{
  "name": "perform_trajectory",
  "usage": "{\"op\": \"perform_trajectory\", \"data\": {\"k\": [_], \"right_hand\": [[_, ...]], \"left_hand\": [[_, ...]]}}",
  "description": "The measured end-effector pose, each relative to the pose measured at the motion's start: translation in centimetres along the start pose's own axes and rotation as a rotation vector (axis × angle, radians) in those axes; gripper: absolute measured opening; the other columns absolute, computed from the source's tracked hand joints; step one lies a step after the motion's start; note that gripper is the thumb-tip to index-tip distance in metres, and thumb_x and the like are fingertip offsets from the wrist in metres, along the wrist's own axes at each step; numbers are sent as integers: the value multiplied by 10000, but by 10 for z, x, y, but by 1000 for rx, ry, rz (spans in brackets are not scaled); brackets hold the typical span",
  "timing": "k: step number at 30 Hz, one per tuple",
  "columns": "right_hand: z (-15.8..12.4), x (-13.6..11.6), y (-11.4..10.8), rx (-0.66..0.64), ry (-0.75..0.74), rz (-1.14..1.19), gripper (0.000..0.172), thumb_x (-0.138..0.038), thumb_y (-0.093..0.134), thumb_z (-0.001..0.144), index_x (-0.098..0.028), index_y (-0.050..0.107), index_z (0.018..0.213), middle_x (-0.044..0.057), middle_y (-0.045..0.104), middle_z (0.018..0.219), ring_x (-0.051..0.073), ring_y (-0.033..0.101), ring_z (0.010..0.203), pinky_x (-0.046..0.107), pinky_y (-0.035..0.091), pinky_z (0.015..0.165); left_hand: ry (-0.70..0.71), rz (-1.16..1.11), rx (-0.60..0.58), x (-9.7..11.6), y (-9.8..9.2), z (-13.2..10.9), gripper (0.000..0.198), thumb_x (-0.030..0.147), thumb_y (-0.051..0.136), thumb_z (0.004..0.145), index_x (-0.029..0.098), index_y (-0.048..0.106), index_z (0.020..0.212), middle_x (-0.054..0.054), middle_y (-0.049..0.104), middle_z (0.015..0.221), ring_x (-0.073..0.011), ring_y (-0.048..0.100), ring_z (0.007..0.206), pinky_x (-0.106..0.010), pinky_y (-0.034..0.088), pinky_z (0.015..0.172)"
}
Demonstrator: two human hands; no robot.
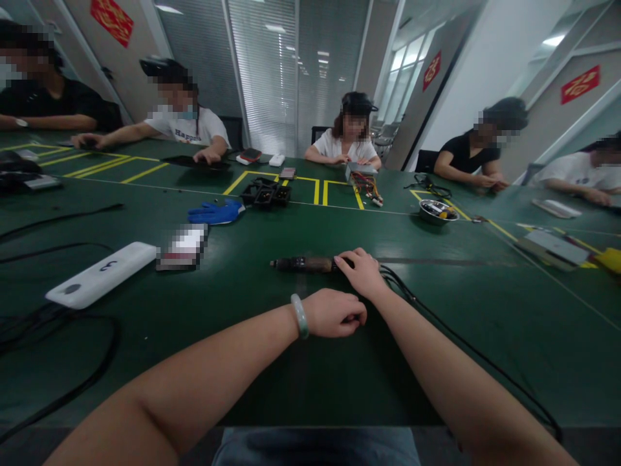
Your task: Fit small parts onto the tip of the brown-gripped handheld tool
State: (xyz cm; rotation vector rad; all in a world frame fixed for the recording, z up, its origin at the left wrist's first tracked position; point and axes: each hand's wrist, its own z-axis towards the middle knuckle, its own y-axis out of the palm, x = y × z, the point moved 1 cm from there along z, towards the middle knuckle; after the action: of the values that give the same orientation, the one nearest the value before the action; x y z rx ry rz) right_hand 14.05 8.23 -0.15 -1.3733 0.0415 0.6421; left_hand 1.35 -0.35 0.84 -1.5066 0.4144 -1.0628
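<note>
A dark electric screwdriver lies flat on the green table, its tip pointing left. My right hand is closed over its rear end, where black cables leave and run to the lower right. Closer to me, my left hand is curled into a loose fist above the table, apart from the tool. Nothing shows in its fingers. A pale green bangle sits on the left wrist.
To the left are a white power bank-like device, a phone and a blue glove. Farther back lie black fan-like parts, a power supply with wires and a metal bowl of small items. Several people sit opposite.
</note>
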Motion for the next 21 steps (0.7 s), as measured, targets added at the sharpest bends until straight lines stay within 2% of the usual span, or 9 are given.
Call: {"op": "perform_trajectory", "data": {"k": [4, 7, 9, 11, 14, 17, 21], "right_hand": [[-5, -8, 2, -24, -61, 21, 412, -572, 404, 935, -307, 659, 1121, 57, 558, 1066, 216, 513, 1012, 384, 344, 922], [-11, -6, -1, -77, -164, 87, 418, -492, 366, 972, -299, 554, 1292, 57, 556, 1164, 201, 506, 1100, 366, 346, 971], [-15, -1, -9, -68, -223, 115, 459, -440, 354, 982, -279, 434, 1405, 64, 515, 1283, 193, 468, 1190, 356, 336, 1015], [-20, 8, -22, 16, -221, 84, 488, -417, 387, 968, -242, 408, 1423, 77, 486, 1335, 202, 445, 1228, 359, 330, 1037], [-27, 26, -46, 129, -97, -53, 369, -413, 439, 937, -222, 599, 1209, 77, 583, 1171, 224, 536, 1082, 372, 390, 957], [-34, 43, -65, 67, 58, -165, 306, -452, 461, 917, -232, 671, 953, 60, 632, 952, 210, 592, 860, 346, 439, 768], [-44, 56, -69, -122, 146, -233, 321, -543, 547, 850, -243, 660, 866, 49, 640, 867, 204, 595, 739, 319, 420, 628]], "left_hand": [[4, -19, 1, -1, 1, -1, 182, 261, 568, 844, 242, 626, 1016, 15, 647, 867, -136, 602, 765, -243, 447, 653], [42, -31, 23, -3, 1, -4, 184, 256, 567, 847, 241, 637, 1017, 13, 656, 868, -136, 608, 784, -245, 458, 686], [58, -22, 76, -4, -1, -5, 179, 252, 558, 854, 240, 643, 1011, 4, 659, 911, -139, 610, 830, -256, 466, 760], [26, 6, 176, -5, -5, -6, 177, 237, 544, 862, 235, 638, 1013, -6, 654, 957, -148, 601, 895, -282, 458, 850], [-152, 77, 387, -8, -14, -5, 192, 213, 520, 874, 222, 612, 1043, -28, 636, 1037, -173, 568, 993, -334, 444, 920], [-347, 151, 543, -12, -18, -4, 279, 205, 520, 874, 216, 566, 1150, -53, 593, 1179, -208, 515, 1134, -396, 407, 1006], [-409, 237, 531, -23, -11, -2, 545, 254, 560, 865, 225, 392, 1383, -68, 400, 1455, -239, 304, 1379, -468, 254, 1146]]}}
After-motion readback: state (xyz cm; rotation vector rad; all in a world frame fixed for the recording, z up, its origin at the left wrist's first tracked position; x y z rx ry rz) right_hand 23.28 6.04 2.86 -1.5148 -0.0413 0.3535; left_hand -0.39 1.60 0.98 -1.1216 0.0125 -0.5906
